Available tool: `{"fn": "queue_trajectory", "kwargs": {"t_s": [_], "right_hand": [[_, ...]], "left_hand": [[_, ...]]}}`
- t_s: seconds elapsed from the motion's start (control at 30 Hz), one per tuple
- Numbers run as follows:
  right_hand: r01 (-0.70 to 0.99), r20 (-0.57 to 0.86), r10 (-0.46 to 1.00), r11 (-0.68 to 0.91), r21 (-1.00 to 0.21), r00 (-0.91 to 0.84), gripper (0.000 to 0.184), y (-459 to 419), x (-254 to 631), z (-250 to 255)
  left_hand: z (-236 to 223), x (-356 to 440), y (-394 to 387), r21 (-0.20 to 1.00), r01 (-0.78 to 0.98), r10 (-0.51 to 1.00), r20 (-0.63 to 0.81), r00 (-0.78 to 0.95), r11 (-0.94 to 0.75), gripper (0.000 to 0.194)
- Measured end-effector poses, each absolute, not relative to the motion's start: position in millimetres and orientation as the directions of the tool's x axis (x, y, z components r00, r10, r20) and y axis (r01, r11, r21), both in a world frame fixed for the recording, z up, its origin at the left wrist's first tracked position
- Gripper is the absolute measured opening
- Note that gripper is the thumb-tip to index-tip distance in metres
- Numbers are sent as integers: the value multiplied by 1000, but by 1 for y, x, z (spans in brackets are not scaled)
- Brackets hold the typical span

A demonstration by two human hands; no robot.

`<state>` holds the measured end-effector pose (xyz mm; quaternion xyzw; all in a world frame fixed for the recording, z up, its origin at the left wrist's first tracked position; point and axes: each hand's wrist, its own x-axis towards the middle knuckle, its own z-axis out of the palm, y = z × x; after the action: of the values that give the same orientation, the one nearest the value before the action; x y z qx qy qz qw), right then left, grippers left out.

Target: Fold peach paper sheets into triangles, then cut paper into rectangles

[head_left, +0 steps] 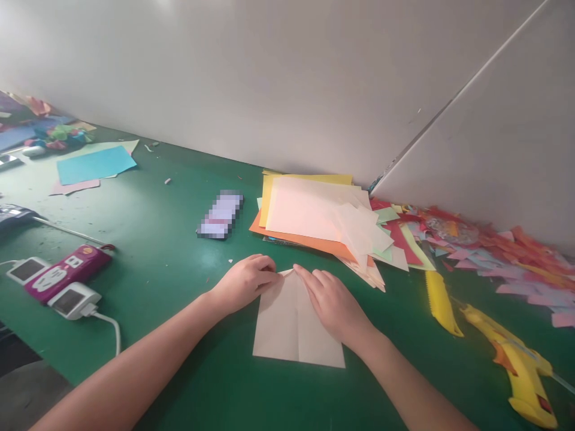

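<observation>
A pale cream sheet of paper (291, 326) lies in front of me with a crease running down its middle. Its upper corners slant inward to a narrow top, partly covered by my hands. My left hand (249, 278) is closed in a pinch on the upper left edge, thumb and bent fingers together. On the upper right side rests my right hand (335, 302), its fingers stretched out and pressing the paper, the index fingertip at the top. The right thumb is hidden.
A stack of coloured paper (309, 206) lies beyond my hands. A phone (221, 214) and a purple power strip (67, 272) are to the left. At right lie a yellow cutter (442, 302), a yellow glue gun (507, 359) and a heap of folded paper pieces (507, 257). A wall (224, 78) backs the green table.
</observation>
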<state>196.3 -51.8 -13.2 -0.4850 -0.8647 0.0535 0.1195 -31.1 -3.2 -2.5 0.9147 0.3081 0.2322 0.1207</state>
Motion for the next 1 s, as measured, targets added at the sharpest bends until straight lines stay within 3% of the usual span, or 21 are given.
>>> {"fn": "queue_trajectory", "kwargs": {"t_s": [0.27, 1.0], "right_hand": [[845, 118, 852, 522, -118, -510, 49, -52, 195, -10], [838, 125, 835, 544, -36, -536, 52, -52, 194, -10]], "left_hand": [[-6, -30, -6, 349, 491, 592, 303, 747, -798, 27], [8, -35, -4, 410, 436, 551, 220, 805, -801, 24]]}}
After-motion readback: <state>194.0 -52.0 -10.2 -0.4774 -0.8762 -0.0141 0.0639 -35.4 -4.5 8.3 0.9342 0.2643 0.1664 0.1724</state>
